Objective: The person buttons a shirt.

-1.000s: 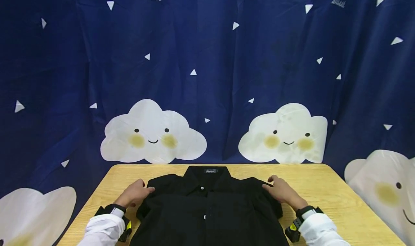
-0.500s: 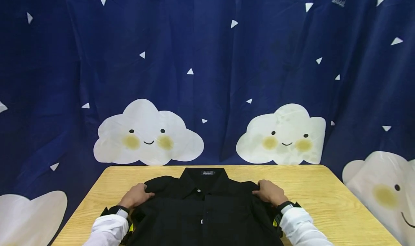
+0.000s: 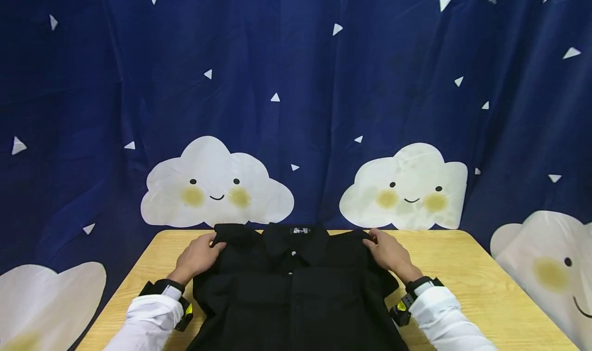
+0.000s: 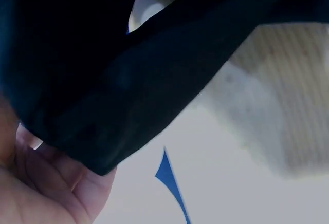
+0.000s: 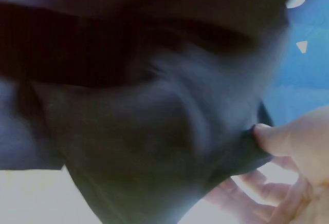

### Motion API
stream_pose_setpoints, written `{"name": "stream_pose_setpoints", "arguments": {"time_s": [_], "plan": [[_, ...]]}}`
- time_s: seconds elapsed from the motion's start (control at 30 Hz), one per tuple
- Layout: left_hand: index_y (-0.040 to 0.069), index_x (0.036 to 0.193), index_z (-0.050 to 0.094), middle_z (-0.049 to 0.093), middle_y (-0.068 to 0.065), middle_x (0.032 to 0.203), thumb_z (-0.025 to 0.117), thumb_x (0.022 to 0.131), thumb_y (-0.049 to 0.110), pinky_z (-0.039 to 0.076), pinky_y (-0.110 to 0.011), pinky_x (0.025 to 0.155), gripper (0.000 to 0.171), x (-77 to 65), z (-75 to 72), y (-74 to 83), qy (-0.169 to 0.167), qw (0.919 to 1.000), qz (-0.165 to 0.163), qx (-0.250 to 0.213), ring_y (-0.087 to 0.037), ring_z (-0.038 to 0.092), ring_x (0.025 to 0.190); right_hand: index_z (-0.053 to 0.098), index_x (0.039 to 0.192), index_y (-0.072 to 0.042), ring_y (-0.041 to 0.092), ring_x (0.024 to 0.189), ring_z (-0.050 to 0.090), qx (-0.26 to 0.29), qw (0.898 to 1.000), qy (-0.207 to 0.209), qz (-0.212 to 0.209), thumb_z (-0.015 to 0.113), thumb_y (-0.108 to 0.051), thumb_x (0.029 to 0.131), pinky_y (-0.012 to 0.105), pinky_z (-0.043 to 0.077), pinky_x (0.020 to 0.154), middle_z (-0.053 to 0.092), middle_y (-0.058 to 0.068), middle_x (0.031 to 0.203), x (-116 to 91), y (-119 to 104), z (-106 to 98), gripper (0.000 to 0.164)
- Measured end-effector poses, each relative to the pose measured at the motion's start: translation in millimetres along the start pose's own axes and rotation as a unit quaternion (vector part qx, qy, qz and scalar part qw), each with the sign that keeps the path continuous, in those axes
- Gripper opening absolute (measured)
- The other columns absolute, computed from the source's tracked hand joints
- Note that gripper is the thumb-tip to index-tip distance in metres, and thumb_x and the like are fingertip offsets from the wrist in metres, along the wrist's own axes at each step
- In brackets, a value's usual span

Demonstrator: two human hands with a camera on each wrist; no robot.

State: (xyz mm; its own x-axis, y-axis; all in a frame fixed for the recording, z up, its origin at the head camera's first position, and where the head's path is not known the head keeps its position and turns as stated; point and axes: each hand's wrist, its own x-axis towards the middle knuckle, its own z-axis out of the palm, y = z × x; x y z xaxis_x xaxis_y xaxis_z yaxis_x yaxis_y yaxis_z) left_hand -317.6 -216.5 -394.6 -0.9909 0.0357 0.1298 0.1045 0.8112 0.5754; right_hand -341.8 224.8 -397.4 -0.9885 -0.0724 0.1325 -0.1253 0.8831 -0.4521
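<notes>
shirt (image 3: 296, 305), black and soft, is right in the middle, over the table (image 3: 462, 279), with its buttons (image 3: 293, 253) facing up. its long way runs from the collar (image 3: 276, 242), at the far side, back to the near side. the bottom end is cut off, so i can't see where it stops. a small label (image 3: 300, 231) shows inside the collar.

the top of the shirt goes across from one hand to the other. the left hand (image 3: 198, 258) pinches the cloth at one shoulder, and the right hand (image 3: 390, 253) pinches it at the other. so the shirt lies inward from the fingers on both sides, and neither hand looks nearer to it. the top part seems to be held up a bit, but i can't tell how much of the rest touches the pale wood.

next come black wrist straps (image 3: 159, 288) and white sleeves (image 3: 150, 317), one on each side. behind it all hangs a dark blue curtain (image 3: 296, 42) with smiling clouds (image 3: 217, 166) on it.
</notes>
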Motion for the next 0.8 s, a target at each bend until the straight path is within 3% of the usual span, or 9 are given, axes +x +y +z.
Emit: {"name": "stream_pose_setpoints", "arguments": {"time_s": [0.13,0.23,0.4,0.57,0.67,0.8], "plan": [[0.002,0.123,0.059,0.062,-0.022,0.111,0.054,0.096,0.026,0.047,-0.047,0.068,0.036,7.1,-6.7,7.8,0.032,0.9995,-0.008,0.000,-0.036,0.061,0.093,0.060,0.098,-0.007,0.021,0.071,0.055,0.010,0.999,0.043,-0.003,0.055,-0.025,0.097,0.035,0.039,0.056,0.062,0.009,0.092,7,-3,-16,0.019],[0.003,0.118,0.060,0.063,-0.018,0.103,0.053,0.097,0.027,0.046,-0.045,0.065,0.032,14.4,-12.6,13.3,0.049,0.9986,-0.015,-0.014,-0.033,0.061,0.087,0.059,0.097,-0.007,0.022,0.071,0.054,0.017,0.998,0.056,0.000,0.053,-0.026,0.098,0.036,0.038,0.055,0.060,0.008,0.087,14,-3,-27,0.020],[0.005,0.117,0.060,0.063,-0.016,0.099,0.051,0.098,0.030,0.045,-0.044,0.065,0.033,29.2,-21.8,21.5,0.056,0.9978,-0.025,-0.026,-0.033,0.060,0.085,0.058,0.098,-0.004,0.026,0.075,0.055,0.011,0.998,0.055,0.010,0.050,-0.024,0.098,0.040,0.039,0.059,0.056,0.009,0.082,29,-4,-40,0.022],[0.004,0.119,0.058,0.061,-0.020,0.103,0.050,0.098,0.031,0.044,-0.046,0.067,0.035,42.7,-18.0,18.4,0.066,0.9968,-0.034,-0.027,-0.037,0.059,0.089,0.057,0.106,-0.002,0.032,0.083,0.058,0.014,0.997,0.058,0.039,0.049,-0.025,0.099,0.046,0.042,0.065,0.060,0.015,0.093,46,-1,-36,0.026],[-0.002,0.121,0.052,0.059,-0.025,0.105,0.049,0.098,0.029,0.044,-0.049,0.072,0.038,47.5,-8.1,11.3,0.057,0.9971,-0.043,-0.027,-0.039,0.058,0.091,0.054,0.113,0.003,0.036,0.090,0.059,0.034,0.997,0.058,0.045,0.051,-0.025,0.098,0.049,0.045,0.072,0.061,0.022,0.103,51,3,-25,0.031],[-0.010,0.130,0.039,0.052,-0.033,0.119,0.050,0.097,0.026,0.043,-0.053,0.082,0.050,48.4,4.9,-1.3,0.010,0.9985,-0.051,-0.016,-0.046,0.053,0.104,0.050,0.117,0.010,0.040,0.096,0.057,0.048,0.997,0.021,0.052,0.056,-0.020,0.094,0.050,0.046,0.080,0.058,0.029,0.108,49,11,-9,0.038]]}}
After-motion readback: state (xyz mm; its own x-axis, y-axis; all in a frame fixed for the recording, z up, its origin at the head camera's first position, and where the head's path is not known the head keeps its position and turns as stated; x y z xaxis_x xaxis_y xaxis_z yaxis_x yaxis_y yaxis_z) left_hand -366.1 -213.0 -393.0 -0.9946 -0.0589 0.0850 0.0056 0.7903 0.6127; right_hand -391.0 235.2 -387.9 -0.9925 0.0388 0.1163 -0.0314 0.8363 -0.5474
